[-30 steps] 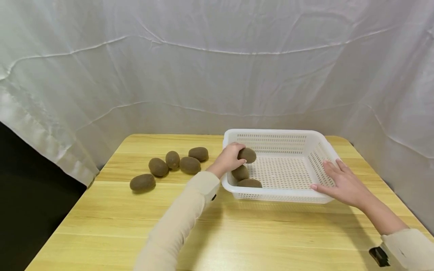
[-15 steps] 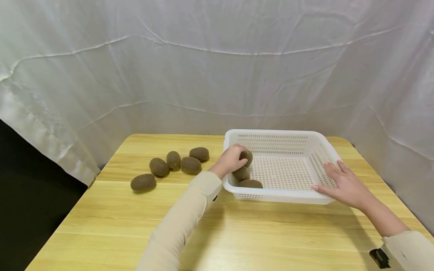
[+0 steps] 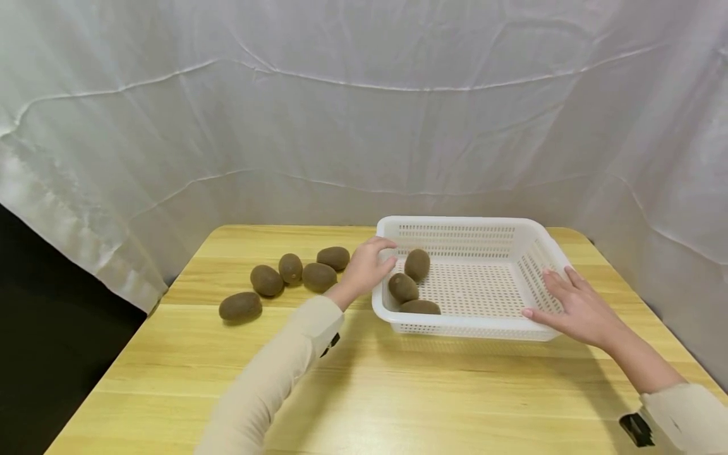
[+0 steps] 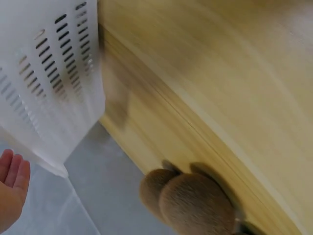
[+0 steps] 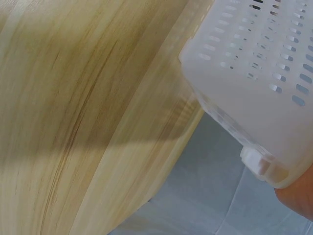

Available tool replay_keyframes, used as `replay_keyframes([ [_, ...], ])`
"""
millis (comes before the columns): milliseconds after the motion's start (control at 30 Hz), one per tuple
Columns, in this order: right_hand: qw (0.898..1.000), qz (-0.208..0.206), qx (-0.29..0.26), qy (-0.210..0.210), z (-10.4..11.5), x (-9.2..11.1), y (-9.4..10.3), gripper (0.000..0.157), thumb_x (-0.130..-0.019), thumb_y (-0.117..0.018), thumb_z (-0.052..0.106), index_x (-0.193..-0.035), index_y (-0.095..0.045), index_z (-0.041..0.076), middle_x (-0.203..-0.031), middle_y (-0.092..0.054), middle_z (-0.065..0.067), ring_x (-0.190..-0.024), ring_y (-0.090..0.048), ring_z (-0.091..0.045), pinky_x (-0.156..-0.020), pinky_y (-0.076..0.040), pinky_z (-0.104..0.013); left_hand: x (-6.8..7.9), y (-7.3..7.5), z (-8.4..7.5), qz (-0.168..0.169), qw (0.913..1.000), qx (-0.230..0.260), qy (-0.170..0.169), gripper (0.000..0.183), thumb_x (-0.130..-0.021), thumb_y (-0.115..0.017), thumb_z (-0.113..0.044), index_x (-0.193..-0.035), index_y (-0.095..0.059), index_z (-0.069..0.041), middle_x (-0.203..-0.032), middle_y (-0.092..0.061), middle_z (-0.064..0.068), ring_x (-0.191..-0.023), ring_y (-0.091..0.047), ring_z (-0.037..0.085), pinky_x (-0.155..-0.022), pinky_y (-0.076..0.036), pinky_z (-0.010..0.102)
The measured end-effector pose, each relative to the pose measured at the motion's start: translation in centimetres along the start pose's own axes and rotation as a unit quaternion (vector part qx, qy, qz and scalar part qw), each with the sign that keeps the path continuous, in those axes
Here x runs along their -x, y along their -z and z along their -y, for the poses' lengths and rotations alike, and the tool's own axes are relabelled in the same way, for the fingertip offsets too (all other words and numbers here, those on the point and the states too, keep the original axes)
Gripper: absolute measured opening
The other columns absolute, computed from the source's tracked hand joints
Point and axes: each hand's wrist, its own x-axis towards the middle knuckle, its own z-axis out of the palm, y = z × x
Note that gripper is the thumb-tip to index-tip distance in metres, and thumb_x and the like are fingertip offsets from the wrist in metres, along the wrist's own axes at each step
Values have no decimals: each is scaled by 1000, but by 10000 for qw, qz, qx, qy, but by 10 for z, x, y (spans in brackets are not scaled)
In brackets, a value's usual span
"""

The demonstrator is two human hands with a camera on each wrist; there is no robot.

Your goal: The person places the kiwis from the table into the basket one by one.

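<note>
In the head view, a white perforated plastic basket (image 3: 459,323) stands toward the right of the table. Three brown kiwis lie along its left side: a far one (image 3: 418,265), a middle one (image 3: 403,287) and a front one (image 3: 419,308) partly hidden by the near rim. My left hand (image 3: 364,266) is beside the left rim, fingers apart from the thumb, holding nothing; its fingers (image 4: 13,171) also show at the left wrist view's edge. My right hand (image 3: 581,309) rests over the basket's right front corner with fingers extended against the right wall.
Several more kiwis lie on the wooden table (image 3: 455,392) left of the basket, among them a back one (image 3: 333,258), one near my left wrist (image 3: 319,277) and a leftmost one (image 3: 240,306). A pale curtain (image 3: 364,139) hangs behind the table.
My left hand let go of a kiwi at the far left inside the basket, then drew back left past the rim. The right hand stayed at the basket's right corner.
</note>
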Motion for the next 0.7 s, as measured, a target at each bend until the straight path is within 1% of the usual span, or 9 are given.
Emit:
replay_keyframes([
  [100, 10000, 25, 18, 6, 0, 0, 0, 92, -83, -59, 51, -140, -25, -12, -144, -24, -34, -136, -2, -54, -99, -15, -74, 6, 7, 7, -246, 9997, 70, 64, 26, -87, -62, -9, -110, -64, 2, -117, -63, 15, -116, -56, 28, -101, -45, 38],
  [267, 10000, 30, 25, 5, 0, 0, -1, 93, -83, -60, 51, -140, -24, -13, -144, -24, -35, -136, -2, -54, -99, -15, -74, 14, 14, 18, -503, 9985, 101, 166, 26, -86, -63, -12, -109, -65, 1, -117, -63, 16, -115, -56, 29, -101, -45, 40],
  [367, 10000, 17, -15, 5, 0, 0, -1, 93, -83, -60, 51, -140, -24, -13, -144, -24, -35, -136, -2, -54, -99, -15, -75, 21, 18, 22, -575, 9977, 240, 281, 28, -86, -63, -12, -110, -64, 2, -117, -63, 16, -114, -57, 29, -99, -47, 40],
  [467, 10000, 7, -27, -13, 0, -1, 0, 94, -82, -60, 51, -141, -23, -13, -144, -23, -35, -136, -2, -54, -98, -14, -75, 27, 20, 26, -624, 9969, 351, 322, 29, -86, -63, -12, -111, -64, 3, -117, -63, 16, -111, -58, 29, -94, -50, 40],
  [567, 10000, -4, 5, -14, 0, -1, 1, 95, -82, -60, 52, -141, -23, -13, -143, -24, -35, -136, -3, -54, -99, -14, -75, 32, 22, 30, -647, 9965, 427, 324, 29, -86, -64, -11, -111, -63, 4, -116, -63, 17, -108, -59, 30, -90, -52, 43],
  [633, 10000, -17, 23, 5, 0, 0, 0, 95, -83, -59, 52, -140, -22, -13, -143, -24, -36, -135, -4, -54, -99, -14, -74, 36, 23, 32, -670, 9964, 420, 306, 29, -86, -64, -12, -110, -64, 4, -116, -63, 18, -108, -59, 30, -90, -51, 44],
  [700, 10000, -33, 19, 20, 0, 0, 0, 95, -83, -60, 52, -140, -22, -14, -143, -23, -36, -135, -4, -55, -99, -14, -74, 39, 23, 35, -680, 9964, 425, 288, 29, -85, -65, -12, -110, -64, 4, -116, -63, 18, -110, -58, 31, -93, -50, 44],
])
